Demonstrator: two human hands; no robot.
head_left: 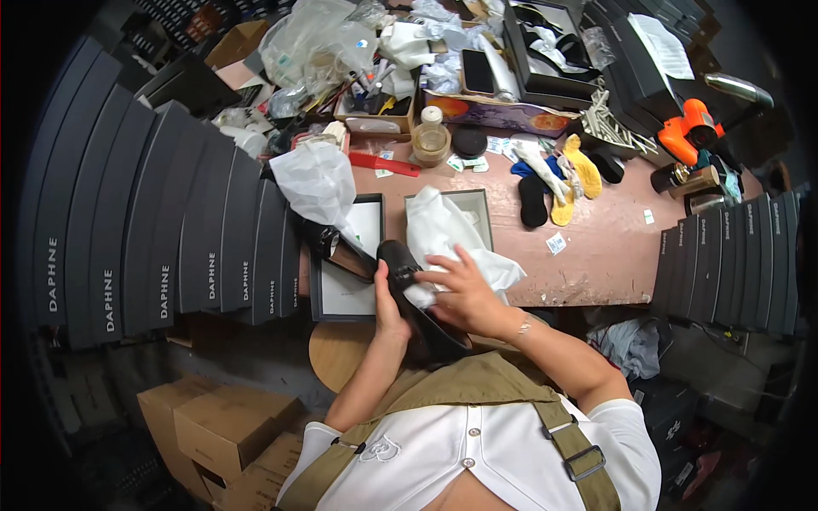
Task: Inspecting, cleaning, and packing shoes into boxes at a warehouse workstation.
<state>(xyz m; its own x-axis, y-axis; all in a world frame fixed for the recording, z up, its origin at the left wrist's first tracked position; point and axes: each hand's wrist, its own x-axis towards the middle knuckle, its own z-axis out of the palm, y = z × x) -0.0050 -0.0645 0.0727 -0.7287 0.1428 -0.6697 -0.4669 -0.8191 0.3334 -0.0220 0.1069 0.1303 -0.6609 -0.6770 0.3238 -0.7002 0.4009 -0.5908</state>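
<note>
My left hand (pixel 389 308) grips a black shoe (pixel 439 339), with the toe pointing away from me, just off the table's near edge. Over the shoe's opening is my right hand (pixel 467 296), its upper fingers spread and a small white wad of tissue (pixel 419 295) pinched under the others. A second black shoe (pixel 322 238) with a shiny ornament leans in the open grey shoebox (pixel 345 305), beside my left hand. White tissue paper (pixel 313 180) sticks up from that shoe. More white wrapping paper (pixel 443 223) spills from the box part beyond my right hand.
Stacked dark shoeboxes (pixel 153 221) wall the left side; another row (pixel 728 264) stands at right. Across the table (pixel 596 264) lie a red-handled tool (pixel 383 163), a glass jar (pixel 431 140), insoles (pixel 534 200) and an orange heat gun (pixel 688 132). Cartons (pixel 230 422) sit lower left.
</note>
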